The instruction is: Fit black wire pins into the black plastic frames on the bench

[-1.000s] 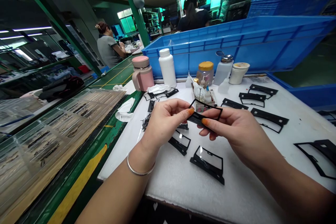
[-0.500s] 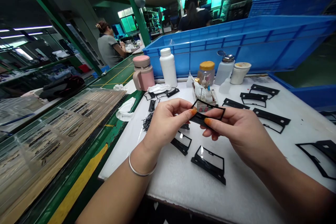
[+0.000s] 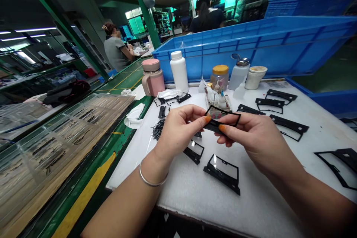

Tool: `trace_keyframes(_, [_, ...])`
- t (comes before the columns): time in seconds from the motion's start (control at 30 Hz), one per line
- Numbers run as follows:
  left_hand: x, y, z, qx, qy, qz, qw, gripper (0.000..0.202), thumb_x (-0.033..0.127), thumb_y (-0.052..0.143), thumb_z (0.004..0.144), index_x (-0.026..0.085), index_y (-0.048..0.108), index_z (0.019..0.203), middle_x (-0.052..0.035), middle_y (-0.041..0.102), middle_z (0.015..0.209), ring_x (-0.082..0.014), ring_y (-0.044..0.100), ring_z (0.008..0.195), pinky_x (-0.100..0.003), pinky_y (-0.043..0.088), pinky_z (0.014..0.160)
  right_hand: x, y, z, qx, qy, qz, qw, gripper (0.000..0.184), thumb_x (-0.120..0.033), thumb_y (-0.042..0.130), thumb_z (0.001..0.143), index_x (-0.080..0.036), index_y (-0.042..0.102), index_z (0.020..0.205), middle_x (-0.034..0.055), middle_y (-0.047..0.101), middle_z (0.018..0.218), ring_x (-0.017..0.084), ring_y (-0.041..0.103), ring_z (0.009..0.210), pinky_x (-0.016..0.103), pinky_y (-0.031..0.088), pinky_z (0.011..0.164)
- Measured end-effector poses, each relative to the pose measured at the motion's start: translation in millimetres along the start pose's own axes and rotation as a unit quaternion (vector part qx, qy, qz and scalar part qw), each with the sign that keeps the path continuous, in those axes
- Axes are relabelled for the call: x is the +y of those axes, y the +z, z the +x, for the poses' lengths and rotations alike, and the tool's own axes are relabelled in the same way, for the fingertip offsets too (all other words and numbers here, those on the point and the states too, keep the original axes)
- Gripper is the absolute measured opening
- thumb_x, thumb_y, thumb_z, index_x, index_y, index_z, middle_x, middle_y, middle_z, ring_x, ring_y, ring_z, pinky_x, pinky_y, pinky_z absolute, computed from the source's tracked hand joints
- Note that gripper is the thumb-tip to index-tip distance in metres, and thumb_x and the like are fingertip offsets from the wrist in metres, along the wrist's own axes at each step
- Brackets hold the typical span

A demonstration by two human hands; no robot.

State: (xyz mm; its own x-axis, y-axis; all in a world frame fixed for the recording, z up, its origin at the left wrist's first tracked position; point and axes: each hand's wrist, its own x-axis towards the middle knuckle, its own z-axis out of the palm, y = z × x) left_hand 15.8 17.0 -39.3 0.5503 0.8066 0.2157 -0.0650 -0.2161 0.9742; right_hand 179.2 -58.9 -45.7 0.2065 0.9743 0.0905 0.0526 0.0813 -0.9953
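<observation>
Both hands are curled, not spread. The left hand pinches one end of a black frame between thumb and fingers, and the right hand pinches the other end, holding it up between them above the white foam mat. A loose frame lies on the mat at six o'clock, tangled black wires at nine, and a blue crate stands at twelve.

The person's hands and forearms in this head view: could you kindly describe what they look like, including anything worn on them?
The left hand and right hand are bare, without gloves, and the forearms show no sleeves or cables. A thin silver bangle circles the left wrist, and the thumbnails look painted orange.
</observation>
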Motion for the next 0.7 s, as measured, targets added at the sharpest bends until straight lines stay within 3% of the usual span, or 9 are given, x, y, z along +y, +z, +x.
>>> trace_keyframes(0.17, [-0.3,0.0,1.1,-0.001,-0.007,-0.018,1.000,0.020,0.028,0.072,0.081,0.010,0.066,0.086,-0.0054,0.064,0.079,-0.0117,0.060,0.068,-0.018,0.051,0.060,2.9,-0.9,1.3,-0.009,0.005,0.015,1.000,0.017,-0.029,0.074,0.078,-0.015,0.072,0.088,0.0041,0.070,0.064,0.013,0.064,0.057,0.018,0.049,0.051])
trace_keyframes(0.33, [-4.5,-6.7,4.6,0.027,-0.005,-0.039,0.999,0.023,0.031,0.075,0.079,0.010,0.067,0.087,-0.0043,0.064,0.077,-0.0097,0.059,0.064,-0.017,0.052,0.058,4.9,-5.7,6.9,-0.040,0.013,0.051,0.998,0.029,-0.040,0.076,0.077,-0.020,0.073,0.098,0.0047,0.073,0.083,0.015,0.068,0.068,0.016,0.050,0.053])
trace_keyframes(0.53, [-9.9,-13.2,7.7,0.033,-0.024,-0.065,0.997,0.028,0.032,0.076,0.080,0.011,0.071,0.098,-0.0081,0.067,0.092,-0.0119,0.062,0.073,-0.017,0.056,0.060,5.5,-9.5,8.4,-0.037,0.029,0.076,0.996,0.029,-0.045,0.071,0.081,-0.017,0.075,0.086,0.0077,0.071,0.075,0.015,0.068,0.065,0.015,0.049,0.050])
trace_keyframes(0.7, [-7.7,-14.9,7.2,0.029,-0.036,-0.080,0.996,0.029,0.034,0.071,0.084,0.010,0.072,0.101,-0.0097,0.067,0.090,-0.0135,0.064,0.073,-0.018,0.056,0.060,6.2,-11.5,9.9,-0.020,0.038,0.096,0.994,0.029,-0.044,0.073,0.079,-0.016,0.076,0.085,0.0094,0.072,0.077,0.014,0.067,0.062,0.014,0.048,0.047])
